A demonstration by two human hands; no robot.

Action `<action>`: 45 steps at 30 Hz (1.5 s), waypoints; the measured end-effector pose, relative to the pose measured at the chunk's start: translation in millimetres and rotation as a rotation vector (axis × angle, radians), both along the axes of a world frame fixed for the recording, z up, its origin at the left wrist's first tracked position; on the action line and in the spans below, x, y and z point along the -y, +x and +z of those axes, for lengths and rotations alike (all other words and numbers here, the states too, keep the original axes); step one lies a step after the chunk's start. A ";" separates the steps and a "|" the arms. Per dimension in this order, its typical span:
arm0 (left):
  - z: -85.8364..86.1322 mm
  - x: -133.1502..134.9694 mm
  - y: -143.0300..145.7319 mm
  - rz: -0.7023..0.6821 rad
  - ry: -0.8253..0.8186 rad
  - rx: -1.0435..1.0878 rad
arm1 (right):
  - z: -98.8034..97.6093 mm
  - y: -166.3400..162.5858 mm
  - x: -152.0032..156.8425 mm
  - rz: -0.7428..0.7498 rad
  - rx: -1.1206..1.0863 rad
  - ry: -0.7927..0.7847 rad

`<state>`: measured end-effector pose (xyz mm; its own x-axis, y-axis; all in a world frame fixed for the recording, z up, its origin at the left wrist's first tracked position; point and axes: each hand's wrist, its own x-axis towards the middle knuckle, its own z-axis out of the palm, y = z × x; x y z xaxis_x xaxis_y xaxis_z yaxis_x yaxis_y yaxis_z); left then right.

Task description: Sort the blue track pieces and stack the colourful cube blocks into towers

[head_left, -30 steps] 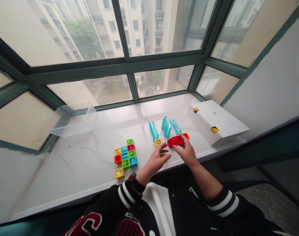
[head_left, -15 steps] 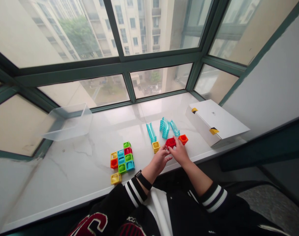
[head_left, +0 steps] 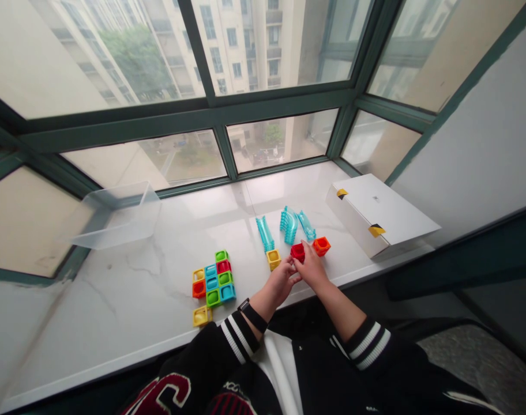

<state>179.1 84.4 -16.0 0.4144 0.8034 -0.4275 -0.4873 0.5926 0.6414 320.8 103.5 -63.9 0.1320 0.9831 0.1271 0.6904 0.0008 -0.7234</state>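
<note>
Glossy, boxy and bright red, the red block [head_left: 296, 252] is gripped in the right hand [head_left: 314, 268], which hides its right side. It stands roughly upright over the desk's [head_left: 133, 300] near right part, between a yellow block [head_left: 273, 259] and an orange block [head_left: 322, 246].

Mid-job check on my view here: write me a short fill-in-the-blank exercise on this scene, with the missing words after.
The right hand holds a piece coloured ____.
The black wristband is on the person's ____ wrist.
The visible teal track pieces number ____.
The white box sits toward the picture's ____ edge.

Missing words: red; left; three; right.
</note>
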 end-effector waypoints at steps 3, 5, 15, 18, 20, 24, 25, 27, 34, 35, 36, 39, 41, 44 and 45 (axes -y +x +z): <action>1.4 -0.7 0.2 -0.013 -0.012 -0.008 | -3.3 0.3 0.0 0.000 0.012 0.017; 2.4 -1.3 0.5 -0.022 -0.014 -0.015 | -5.1 0.5 -0.1 0.002 0.026 0.021; 2.9 -1.4 -1.5 -0.079 0.050 -0.061 | 0.8 -3.0 1.7 0.000 0.077 -0.032; -0.9 -1.8 -4.5 -0.147 0.110 -0.153 | 0.8 -2.8 2.4 0.002 0.073 -0.032; -2.1 -0.8 -6.8 -0.180 0.136 -0.281 | 0.0 -1.5 2.8 0.008 0.078 -0.036; 7.8 7.9 -13.5 -0.247 0.406 -0.598 | -0.5 2.4 2.8 0.024 0.089 -0.050; 13.4 11.7 -15.7 -0.260 0.549 -0.666 | -0.3 3.2 2.6 0.024 0.088 -0.048; 27.1 20.8 -20.6 -0.261 0.857 -0.781 | 0.5 4.1 2.0 0.024 0.090 -0.049; 61.3 53.0 -30.3 -0.454 1.663 -1.109 | 4.6 6.3 3.9 -0.006 0.162 -0.052; 62.5 56.5 -30.4 -0.487 1.735 -1.140 | 5.7 7.1 6.1 -0.004 0.166 -0.038; 63.3 59.5 -30.4 -0.505 1.795 -1.154 | 7.0 8.1 8.8 -0.005 0.169 -0.023; 65.5 65.8 -32.1 -0.489 1.867 -1.099 | 13.7 12.1 20.1 -0.023 0.159 0.011; 68.1 66.6 -36.6 -0.460 1.808 -1.030 | 21.8 14.9 28.5 -0.037 0.111 0.046; 73.2 60.5 -52.8 -0.402 1.659 -0.968 | 43.3 16.1 39.5 -0.063 -0.024 0.185; 74.9 56.2 -61.1 -0.375 1.615 -0.971 | 53.5 14.7 42.7 -0.066 -0.068 0.254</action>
<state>118.1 28.2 58.9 0.7481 0.5544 0.3645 0.3150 -0.7803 0.5403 335.4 60.7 -10.4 0.2111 0.9098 0.3574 0.6450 0.1451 -0.7503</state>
